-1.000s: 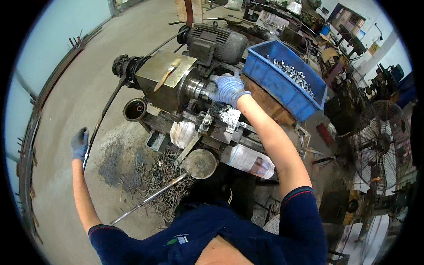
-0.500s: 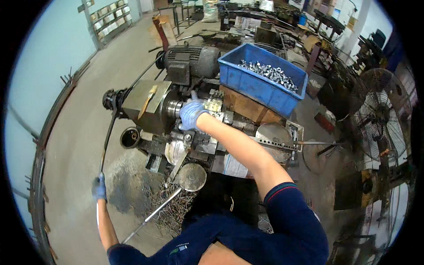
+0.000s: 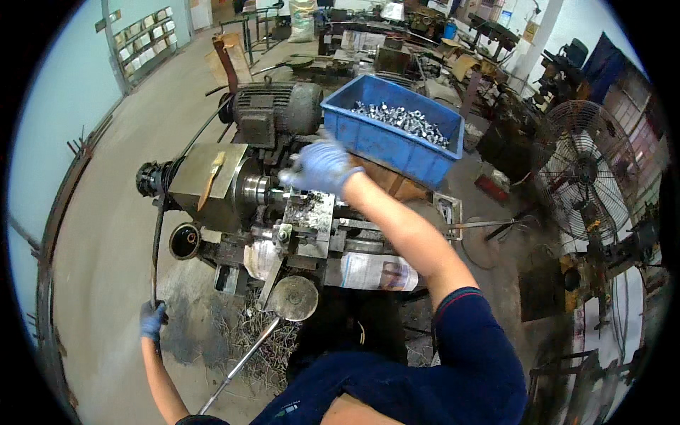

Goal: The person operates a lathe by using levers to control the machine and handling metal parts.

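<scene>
- Gripping a long dark lever [image 3: 157, 244] low at my left side, my left hand [image 3: 151, 319] is closed round its lower end in a blue glove; the bar runs up from my fist to the pulley end of the small lathe [image 3: 234, 188], so I can work it without leaning over the machine.
- My right hand [image 3: 320, 168], also gloved in blue, is reaching out over the lathe just beside the chuck [image 3: 256, 190]. It is blurred, and I cannot tell whether the fingers are open or pinching something small.
- A blue plastic bin [image 3: 386, 145] sits just behind my right hand, raised on a brown block and heaped with small silvery metal parts [image 3: 400, 117]. Set that near the chuck, I judge it is kept within one short reach.
- A flat wooden-handled brush [image 3: 211, 177] lies on top of the grey headstock cover, handy for sweeping swarf.
- A grey electric motor [image 3: 273, 110] stands behind the headstock.
- Sheets of newspaper [image 3: 372, 270] hang over the front of the bed, probably to catch oil and chips.
- A round handwheel [image 3: 295, 297] faces me at the front, with a heap of curly metal shavings [image 3: 248, 340] on the floor below it.
- A large caged floor fan [image 3: 584, 180] stands well apart to my right.
</scene>
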### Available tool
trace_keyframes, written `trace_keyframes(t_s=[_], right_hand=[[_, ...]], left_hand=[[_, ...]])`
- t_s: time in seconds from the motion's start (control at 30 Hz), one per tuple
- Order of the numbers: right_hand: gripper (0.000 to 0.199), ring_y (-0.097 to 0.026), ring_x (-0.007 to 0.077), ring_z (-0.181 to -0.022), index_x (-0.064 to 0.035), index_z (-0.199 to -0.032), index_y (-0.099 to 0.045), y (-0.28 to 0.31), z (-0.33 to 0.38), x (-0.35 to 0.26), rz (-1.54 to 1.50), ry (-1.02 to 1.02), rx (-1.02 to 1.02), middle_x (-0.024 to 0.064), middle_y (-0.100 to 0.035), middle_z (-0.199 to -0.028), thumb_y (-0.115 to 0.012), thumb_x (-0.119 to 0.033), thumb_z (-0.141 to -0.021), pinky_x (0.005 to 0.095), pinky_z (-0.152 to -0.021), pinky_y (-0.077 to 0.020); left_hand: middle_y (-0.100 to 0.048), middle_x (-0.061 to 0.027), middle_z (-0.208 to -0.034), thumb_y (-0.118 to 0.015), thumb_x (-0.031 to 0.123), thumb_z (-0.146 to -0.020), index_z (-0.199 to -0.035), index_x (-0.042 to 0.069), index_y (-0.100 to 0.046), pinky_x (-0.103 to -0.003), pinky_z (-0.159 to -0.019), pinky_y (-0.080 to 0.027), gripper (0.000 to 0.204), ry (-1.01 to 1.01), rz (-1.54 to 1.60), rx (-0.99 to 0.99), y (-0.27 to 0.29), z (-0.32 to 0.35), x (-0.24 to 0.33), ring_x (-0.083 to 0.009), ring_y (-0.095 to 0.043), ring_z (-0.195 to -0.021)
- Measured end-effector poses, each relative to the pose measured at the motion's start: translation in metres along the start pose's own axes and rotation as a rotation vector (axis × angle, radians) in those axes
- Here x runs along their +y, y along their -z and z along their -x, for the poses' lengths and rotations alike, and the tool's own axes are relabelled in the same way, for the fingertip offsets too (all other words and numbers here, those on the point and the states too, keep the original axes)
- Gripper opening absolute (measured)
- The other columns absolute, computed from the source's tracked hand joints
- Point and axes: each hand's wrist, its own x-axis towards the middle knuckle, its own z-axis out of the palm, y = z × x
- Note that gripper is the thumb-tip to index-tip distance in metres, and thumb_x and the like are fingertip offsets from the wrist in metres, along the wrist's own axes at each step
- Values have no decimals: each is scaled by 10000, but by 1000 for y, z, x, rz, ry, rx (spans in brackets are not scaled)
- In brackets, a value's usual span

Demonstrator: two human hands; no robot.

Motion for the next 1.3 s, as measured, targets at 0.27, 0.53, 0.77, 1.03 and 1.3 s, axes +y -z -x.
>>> trace_keyframes(t_s=[0.27,0.53,0.77,1.03,1.3], right_hand=[[496,-582,339,-1000,-118,-1080,-649,32,80,136,144,-302,526,190,-593,-1115,-618,-480,-742,406,-904,-444],[383,-643,214,-863,-53,-990,-671,-28,332,157,-452,-690,520,138,-663,-969,-713,-340,-741,322,-775,-506],[464,-545,142,-495,13,-751,-655,-63,694,98,-186,-1926,188,72,-609,-622,-688,-450,-746,316,-504,-440],[481,-650,310,-860,18,-877,-674,-146,800,32,-273,-2210,-219,205,-664,-874,-641,-429,-702,371,-749,-491],[503,-583,351,-1032,-39,-1015,-657,-168,777,42,-241,-1955,-536,212,-597,-1114,-605,-439,-714,405,-884,-468]], left_hand=[[-554,-58,-587,-667,220,-793,-894,-27,-589,-284,-422,-440,278,-61,83,-8,-8,-33,-10,-148,-530,-442],[-540,-86,-573,-636,299,-840,-877,32,-560,-299,-426,-435,280,27,19,29,25,-55,-44,-160,-517,-457],[-629,-171,-803,-622,285,-862,-1005,-27,-604,-371,-630,-536,344,194,-34,-76,-12,-7,36,-244,-605,-673],[-596,-137,-775,-620,324,-853,-990,3,-583,-355,-585,-496,351,263,-128,6,-15,-36,19,-203,-573,-650],[-563,-103,-748,-618,363,-843,-976,34,-561,-340,-540,-455,360,295,-124,106,35,-65,-55,-162,-542,-627]])
